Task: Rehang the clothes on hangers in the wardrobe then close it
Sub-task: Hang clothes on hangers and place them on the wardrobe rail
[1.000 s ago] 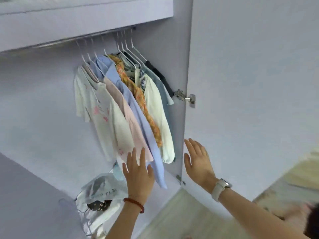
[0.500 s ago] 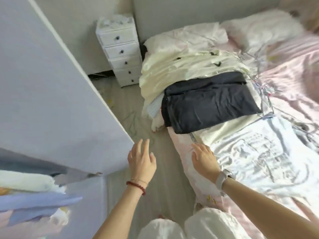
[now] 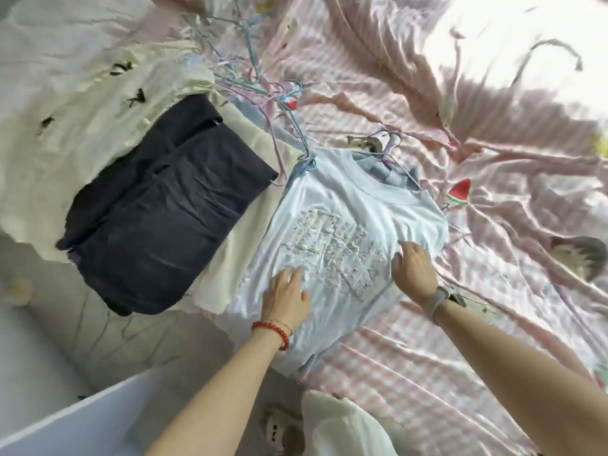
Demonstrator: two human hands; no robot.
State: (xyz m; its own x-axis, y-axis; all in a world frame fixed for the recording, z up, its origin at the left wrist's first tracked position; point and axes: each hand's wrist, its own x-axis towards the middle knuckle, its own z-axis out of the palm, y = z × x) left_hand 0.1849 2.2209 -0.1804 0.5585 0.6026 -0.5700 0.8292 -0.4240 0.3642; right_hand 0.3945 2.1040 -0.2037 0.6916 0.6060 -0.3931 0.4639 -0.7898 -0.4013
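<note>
A pale blue T-shirt (image 3: 342, 205) with a raised white print lies flat on the bed, its collar away from me. My left hand (image 3: 288, 297) hovers over the shirt's lower left part, fingers straight. Over the shirt's right side is my right hand (image 3: 413, 269), fingers relaxed and holding nothing. A folded dark navy garment (image 3: 158, 209) lies to the left on a cream garment (image 3: 98, 93). Several thin pastel wire hangers (image 3: 263, 90) are tangled beyond the shirt. The wardrobe's inside is out of view.
The bed's pink checked sheet (image 3: 427, 373) with fruit prints fills the right side. A white panel (image 3: 82, 422), probably the wardrobe door, shows at the lower left. Pale floor (image 3: 98, 340) runs beside the bed. My white-clad knees (image 3: 335, 426) are at the bottom.
My view swung from the wardrobe's hanging clothes to the bed. Both hands left the wardrobe and now reach over the pale blue T-shirt.
</note>
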